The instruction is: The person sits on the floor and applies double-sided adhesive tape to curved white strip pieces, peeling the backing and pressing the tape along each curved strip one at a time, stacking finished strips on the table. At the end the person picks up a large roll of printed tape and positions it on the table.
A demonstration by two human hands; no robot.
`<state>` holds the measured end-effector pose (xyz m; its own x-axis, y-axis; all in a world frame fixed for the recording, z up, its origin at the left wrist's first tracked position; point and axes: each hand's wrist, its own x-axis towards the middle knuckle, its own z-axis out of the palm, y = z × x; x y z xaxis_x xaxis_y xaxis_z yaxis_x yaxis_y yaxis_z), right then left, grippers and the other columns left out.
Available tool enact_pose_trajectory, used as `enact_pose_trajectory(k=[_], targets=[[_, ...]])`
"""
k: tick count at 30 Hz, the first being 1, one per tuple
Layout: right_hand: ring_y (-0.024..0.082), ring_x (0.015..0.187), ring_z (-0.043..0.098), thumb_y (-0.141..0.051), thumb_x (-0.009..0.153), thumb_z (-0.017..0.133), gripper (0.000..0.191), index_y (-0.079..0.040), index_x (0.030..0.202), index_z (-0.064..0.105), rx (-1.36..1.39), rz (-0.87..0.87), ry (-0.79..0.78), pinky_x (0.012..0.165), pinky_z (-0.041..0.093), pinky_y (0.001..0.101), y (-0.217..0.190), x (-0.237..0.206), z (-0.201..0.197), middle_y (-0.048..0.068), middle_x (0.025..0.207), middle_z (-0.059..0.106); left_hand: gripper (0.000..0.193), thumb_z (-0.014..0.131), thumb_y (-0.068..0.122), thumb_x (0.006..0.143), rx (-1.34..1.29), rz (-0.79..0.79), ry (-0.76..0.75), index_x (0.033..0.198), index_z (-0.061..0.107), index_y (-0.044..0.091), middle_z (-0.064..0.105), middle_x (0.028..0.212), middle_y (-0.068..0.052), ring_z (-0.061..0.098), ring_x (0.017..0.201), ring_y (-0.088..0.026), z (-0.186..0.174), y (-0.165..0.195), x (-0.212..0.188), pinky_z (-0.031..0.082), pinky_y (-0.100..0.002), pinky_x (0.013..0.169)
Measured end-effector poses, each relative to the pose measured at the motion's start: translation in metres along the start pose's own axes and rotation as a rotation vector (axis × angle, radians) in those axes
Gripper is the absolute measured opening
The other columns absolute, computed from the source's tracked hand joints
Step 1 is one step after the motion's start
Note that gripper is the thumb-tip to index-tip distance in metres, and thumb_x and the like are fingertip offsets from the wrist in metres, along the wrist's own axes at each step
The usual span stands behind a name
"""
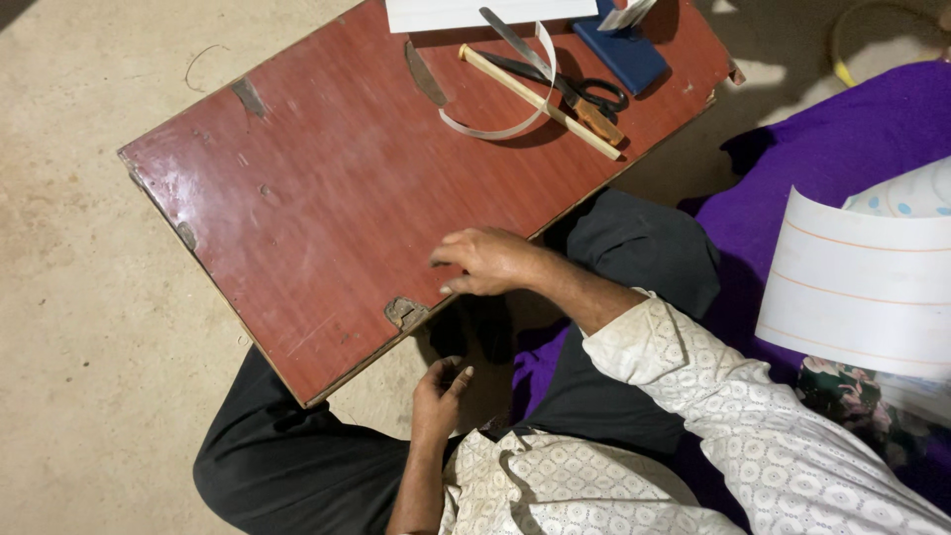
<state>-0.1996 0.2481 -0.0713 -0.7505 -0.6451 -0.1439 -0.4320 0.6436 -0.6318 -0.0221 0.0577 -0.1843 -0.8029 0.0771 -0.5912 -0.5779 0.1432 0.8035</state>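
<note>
A: Board (327,188), red-brown, worn, is lying flat on the floor (79,297), tilted across the lap; right hand (490,263) is resting on its near edge, just right of the chipped metal fitting (406,313).
B: Fingers?
A: Right ones are spreading loosely, flat on the wood, gripping nothing. Left hand (439,396) is hanging below the near edge, apart from the board, fingers half curling, holding nothing.
B: Tools being used?
A: No. Scissors (570,87), pale wooden stick (540,101), a knife blade (513,42) and a curled white strip (495,131) are all lying at the far edge, well apart from both hands. Blue book (624,52) and white sheet (475,12) are sitting at the far corner.
B: Progress?
A: Judging it early or between steps: middle of the board is bare, nothing under the hands. Lined white sheet (857,287) is waiting off the board, on the purple cloth (842,139) to the right.
</note>
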Motion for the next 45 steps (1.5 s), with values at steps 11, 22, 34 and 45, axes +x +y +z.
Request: enact_pose_trajectory(k=[11,22,34,45], targets=[[0.024,0.075,0.076,-0.022,0.090,0.076,0.017,-0.005,0.094,0.072,0.092,0.290,0.391,0.066,0.058,0.0368,-0.022,-0.181,-0.044,0.011,0.085,0.075,0.036,0.078,0.019,0.089,-0.070,0.061,-0.039,0.120,0.070,0.001,0.075,0.103,-0.008,0.068,0.092,-0.015,-0.002,-0.007,0.001,0.055,-0.028,0.081],[0.016,0.068,0.070,-0.035,0.081,0.084,0.027,-0.010,0.085,0.076,0.655,1.001,-0.717,0.067,0.059,0.0393,-0.059,-0.444,0.091,0.002,0.076,0.075,0.033,0.073,0.014,0.094,-0.141,0.057,-0.198,0.122,0.067,-0.002,0.069,0.095,-0.003,0.057,0.077,-0.009,0.010,-0.029,-0.004,0.047,-0.024,0.066],[0.018,0.069,0.072,-0.037,0.083,0.080,0.027,-0.010,0.086,0.078,0.917,0.891,-0.731,0.067,0.060,0.0405,-0.119,-0.476,0.164,0.004,0.079,0.077,0.032,0.072,0.013,0.096,-0.198,0.042,-0.202,0.123,0.065,-0.002,0.066,0.095,-0.003,0.058,0.079,-0.009,0.008,-0.053,0.002,0.047,-0.023,0.067],[0.020,0.069,0.073,-0.038,0.085,0.077,0.028,-0.011,0.088,0.080,0.959,0.841,-0.670,0.067,0.060,0.0415,-0.121,-0.486,0.186,0.005,0.081,0.079,0.033,0.074,0.014,0.096,-0.066,0.045,-0.177,0.122,0.064,-0.004,0.067,0.097,-0.007,0.061,0.083,-0.011,0.013,-0.057,0.003,0.052,-0.026,0.071]])
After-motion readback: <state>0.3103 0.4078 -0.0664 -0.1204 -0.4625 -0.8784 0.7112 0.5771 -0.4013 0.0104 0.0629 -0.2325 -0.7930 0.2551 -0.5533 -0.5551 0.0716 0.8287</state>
